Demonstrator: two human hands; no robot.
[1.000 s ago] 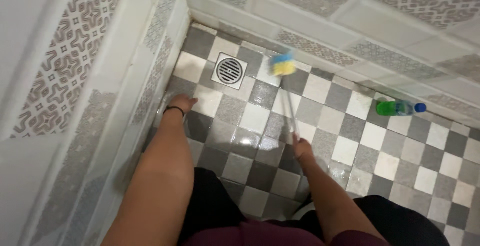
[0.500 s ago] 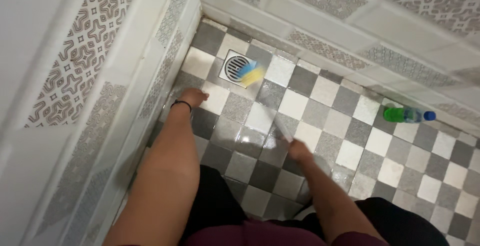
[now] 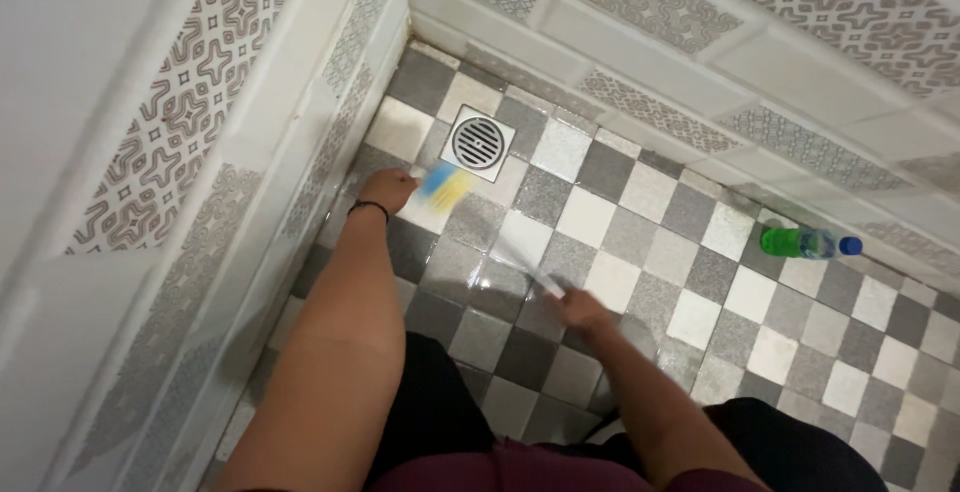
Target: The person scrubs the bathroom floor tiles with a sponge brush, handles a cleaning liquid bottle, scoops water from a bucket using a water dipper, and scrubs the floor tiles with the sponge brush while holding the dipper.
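The brush head (image 3: 445, 187) has swept from upper centre to centre-left, now blurred beside the drain (image 3: 477, 142). The right hand (image 3: 580, 310), clenched on the handle, is scrubbing; the left hand (image 3: 388, 190) is pressed flat on the floor (image 3: 690, 212), holding nothing. A green bottle (image 3: 800, 243) lies at right.
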